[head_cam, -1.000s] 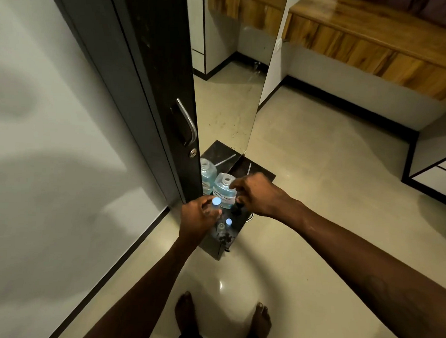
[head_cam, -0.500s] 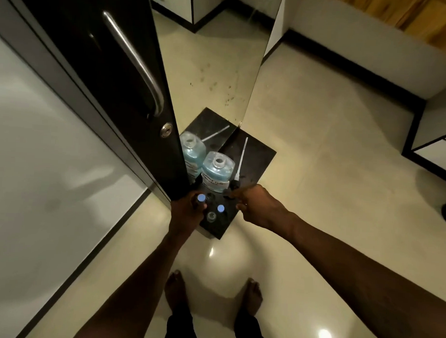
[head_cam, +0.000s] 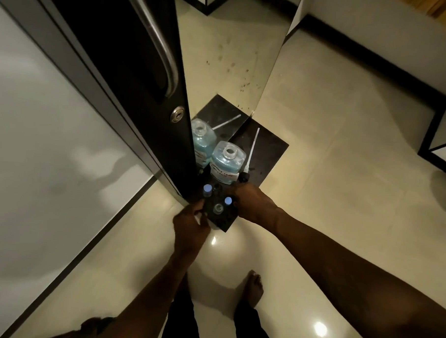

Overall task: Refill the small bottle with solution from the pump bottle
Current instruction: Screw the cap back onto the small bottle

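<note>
Pump bottle [head_cam: 226,160], uncapped and part full of blue solution, stands on the dark tabletop [head_cam: 270,150] just beyond the right hand [head_cam: 251,203]. Open small bottle [head_cam: 218,208] sits between both hands. Left hand [head_cam: 190,223] fingers curled at tabletop edge; grip on either hand cannot be told. Pump tube [head_cam: 252,151] lies right of the pump bottle.

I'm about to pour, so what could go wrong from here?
The big bottle stands uncapped, close to the right hand; a bump could tip it and spill blue solution. The open small bottle has a narrow mouth, so pouring may miss. The pump tube lies loose on the dark slab and could pick up dirt.
</note>
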